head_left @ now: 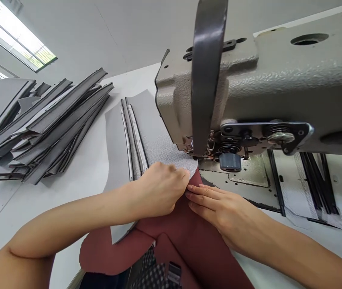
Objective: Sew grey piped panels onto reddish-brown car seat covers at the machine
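Note:
A grey fabric panel (161, 136) with dark-edged strips lies on the table and reaches to the needle area of a sewing machine (267, 92). Dark red material (201, 237) lies below it, draped toward me over the table's front edge. My left hand (161, 188) is closed, its fingers pinching the grey panel where it meets the red material, just in front of the needle area. Close beside it, my right hand (219, 206) lies with fingers stretched out flat on the red material. The needle is hidden behind the machine's head and a dark curved arm (208, 76).
A pile of grey panels with dark edging (59, 124) covers the left of the white table (83, 168). Right of the metal machine bed (249, 172) lie white and black strips (318, 184). A round grey knob (230, 161) sticks out from the machine's head.

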A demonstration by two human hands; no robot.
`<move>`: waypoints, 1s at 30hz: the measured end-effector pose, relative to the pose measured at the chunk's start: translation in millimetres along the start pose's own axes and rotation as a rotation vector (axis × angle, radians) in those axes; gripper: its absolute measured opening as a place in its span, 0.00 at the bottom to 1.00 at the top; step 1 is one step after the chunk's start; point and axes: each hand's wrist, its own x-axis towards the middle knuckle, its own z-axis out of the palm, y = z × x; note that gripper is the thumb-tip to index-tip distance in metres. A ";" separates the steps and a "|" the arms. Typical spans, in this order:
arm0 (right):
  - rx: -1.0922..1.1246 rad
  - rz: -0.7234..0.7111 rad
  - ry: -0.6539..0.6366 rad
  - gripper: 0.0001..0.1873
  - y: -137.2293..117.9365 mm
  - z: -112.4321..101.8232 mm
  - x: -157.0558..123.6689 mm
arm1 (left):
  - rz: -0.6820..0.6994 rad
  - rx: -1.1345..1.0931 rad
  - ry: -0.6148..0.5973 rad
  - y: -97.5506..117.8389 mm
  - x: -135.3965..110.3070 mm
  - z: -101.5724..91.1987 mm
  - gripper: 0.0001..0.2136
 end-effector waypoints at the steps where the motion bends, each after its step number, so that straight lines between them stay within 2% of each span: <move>1: -0.008 -0.006 0.000 0.19 -2.1 -0.1 -0.6 | -0.008 0.000 -0.007 1.0 2.3 0.0 0.09; 10: -0.051 0.071 0.042 0.21 -15.5 12.5 6.5 | -0.057 -0.023 -0.004 6.1 19.9 2.7 0.08; 17: -0.154 0.120 0.116 0.17 -20.1 25.0 18.7 | 0.000 -0.096 -0.060 8.3 35.6 -5.7 0.09; 21: -0.203 0.118 0.151 0.16 -19.0 26.2 18.9 | -0.050 -0.148 -0.011 4.9 41.4 -2.8 0.09; 23: -0.215 0.110 0.139 0.16 -21.6 27.7 15.0 | -0.067 -0.256 0.030 -4.3 35.1 -2.5 0.09; 26: -0.165 0.060 0.104 0.22 -31.7 32.7 6.4 | 0.059 -0.467 0.094 -28.7 11.7 -2.5 0.11; 30: -0.088 0.009 0.031 0.27 -48.1 42.2 -0.5 | 0.224 -0.444 0.198 -56.8 -23.3 14.8 0.13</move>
